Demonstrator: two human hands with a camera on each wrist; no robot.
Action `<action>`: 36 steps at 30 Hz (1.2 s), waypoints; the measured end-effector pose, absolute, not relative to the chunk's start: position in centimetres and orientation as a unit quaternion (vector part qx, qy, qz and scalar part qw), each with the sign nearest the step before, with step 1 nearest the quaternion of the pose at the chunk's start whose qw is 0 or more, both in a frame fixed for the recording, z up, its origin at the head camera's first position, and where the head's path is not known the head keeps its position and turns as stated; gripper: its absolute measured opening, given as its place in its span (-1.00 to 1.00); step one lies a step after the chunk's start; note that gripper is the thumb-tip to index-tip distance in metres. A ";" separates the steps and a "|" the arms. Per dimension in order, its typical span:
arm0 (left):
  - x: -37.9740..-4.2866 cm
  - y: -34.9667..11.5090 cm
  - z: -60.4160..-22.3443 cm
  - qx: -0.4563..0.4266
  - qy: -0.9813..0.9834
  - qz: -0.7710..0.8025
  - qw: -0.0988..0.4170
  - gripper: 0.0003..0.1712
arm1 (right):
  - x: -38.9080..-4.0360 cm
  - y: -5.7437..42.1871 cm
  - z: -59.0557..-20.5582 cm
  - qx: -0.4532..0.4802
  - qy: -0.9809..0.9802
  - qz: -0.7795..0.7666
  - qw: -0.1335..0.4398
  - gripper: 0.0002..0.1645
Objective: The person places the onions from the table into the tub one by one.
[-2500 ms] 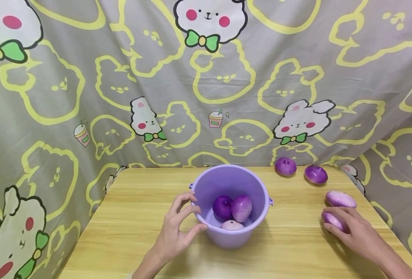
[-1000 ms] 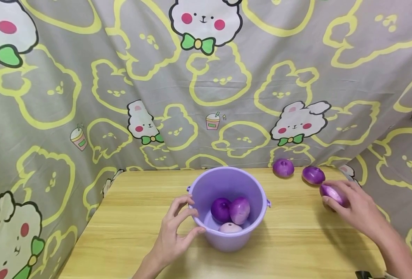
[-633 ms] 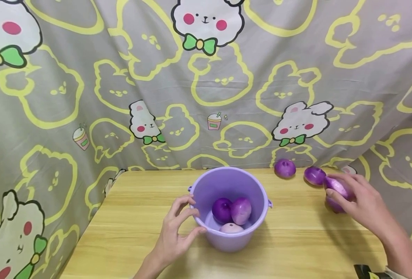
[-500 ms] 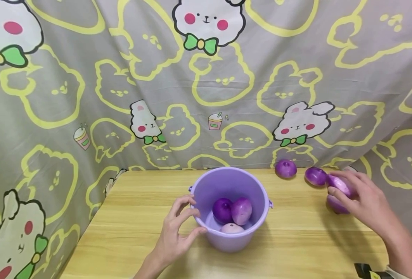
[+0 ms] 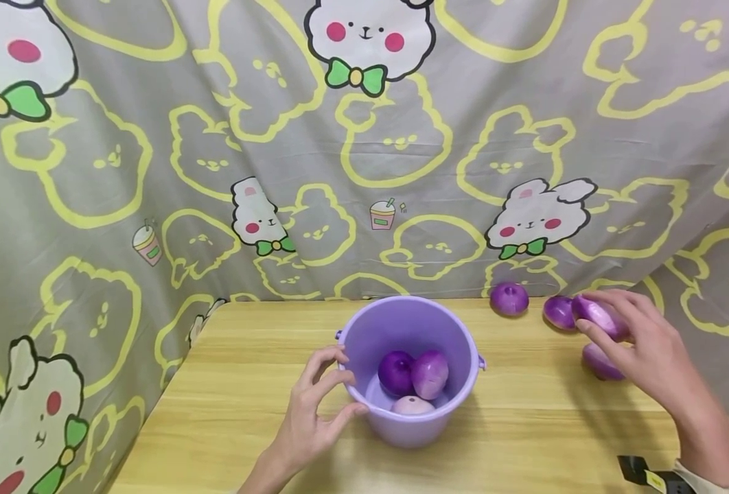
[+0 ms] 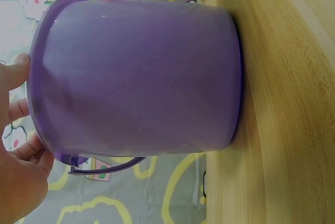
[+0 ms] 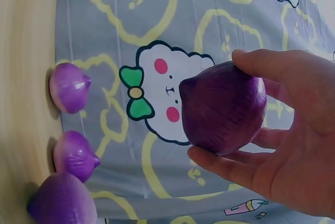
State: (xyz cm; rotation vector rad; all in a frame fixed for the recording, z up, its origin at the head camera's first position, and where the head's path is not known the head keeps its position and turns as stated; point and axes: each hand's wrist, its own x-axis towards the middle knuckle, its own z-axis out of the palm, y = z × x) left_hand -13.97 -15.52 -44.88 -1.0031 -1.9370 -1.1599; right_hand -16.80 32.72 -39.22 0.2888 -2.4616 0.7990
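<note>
A lilac bucket [image 5: 410, 422] stands upright on the table with a few purple onions [image 5: 395, 374] inside it. My left hand [image 5: 315, 412] holds the bucket's left rim, fingertips and thumb at the edge; the left wrist view shows the bucket's side [image 6: 141, 77] from close by. Over the table's right part, my right hand [image 5: 649, 350] grips a purple onion [image 7: 222, 109] between thumb and fingers, raised off the wood. Below it on the table lies another onion [image 5: 604, 361]. Two more onions, one at the back [image 5: 509, 299] and one beside the held onion [image 5: 559, 313], rest near the far edge.
A grey curtain [image 5: 401, 158] with cartoon animals hangs right behind the wooden table [image 5: 247, 384] and along both sides. The bucket's handle [image 6: 112, 167] hangs down its side. A black strap [image 5: 655, 473] is near my right wrist.
My right hand has taken hold of an onion at the table's right and lifted it up and away from me, uncovering the onion beneath. My left hand has stayed on the bucket rim.
</note>
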 end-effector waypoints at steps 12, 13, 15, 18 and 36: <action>-14.1 -15.5 -44.8 -0.387 -0.738 -0.440 0.334 -0.69 | -17.1 31.9 -38.5 0.100 -0.902 0.304 0.288 -0.42; -14.1 -15.5 -44.8 -0.387 -0.738 -0.440 0.334 -0.69 | -17.1 31.8 -38.4 0.099 -0.902 0.305 0.288 -0.42; -14.1 -15.5 -44.8 -0.387 -0.738 -0.440 0.334 -0.69 | -17.1 31.7 -38.3 0.096 -0.900 0.308 0.292 -0.42; -14.0 -15.5 -44.9 -0.387 -0.738 -0.442 0.333 -0.69 | -17.1 31.5 -38.1 0.087 -0.897 0.316 0.296 -0.40; -14.0 -15.5 -45.1 -0.385 -0.740 -0.440 0.332 -0.69 | -16.8 30.6 -37.5 0.071 -0.866 0.344 0.355 -0.36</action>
